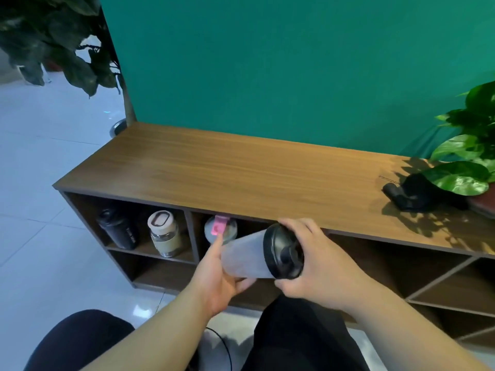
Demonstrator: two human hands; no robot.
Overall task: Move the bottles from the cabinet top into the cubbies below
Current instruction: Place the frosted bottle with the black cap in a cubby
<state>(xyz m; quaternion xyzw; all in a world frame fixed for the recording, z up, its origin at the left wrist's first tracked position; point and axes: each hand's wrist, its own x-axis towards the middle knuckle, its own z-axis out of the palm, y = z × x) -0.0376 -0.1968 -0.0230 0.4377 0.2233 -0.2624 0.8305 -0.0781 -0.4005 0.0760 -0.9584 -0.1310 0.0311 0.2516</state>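
1. Frosted shaker bottle [246,257] w/ black lid [284,253] is held on its side in the air, just in front of the cabinet [241,172], level w/ the upper cubbies; lid end points toward the camera and right, base toward the cabinet.
2. Left hand [218,282] cups the btl's base end from below, fingers curled round the body, index finger stretched up along it.
3. Right hand [313,266] is wrapped round the lid end, fingers over the top of the lid rim, thumb under it.
4. Behind the held btl, in the cabinet's 2nd upper cubby from its left end: a clear bottle w/ pink clip [220,228], partly hidden by the left index finger.
5. Leftmost upper cubby holds two: black bottle [117,229] on the left, glass bottle w/ cream lid [164,232] on the right, apart from each other.
6. Cabinet top: wood, bare over most of its length; at its right end a black item [412,194], can't tell what, under the leaves of a green plant [466,156].
7. Green wall [267,62] right behind the cabinet; dark-leaved plant [53,36] past its left end.
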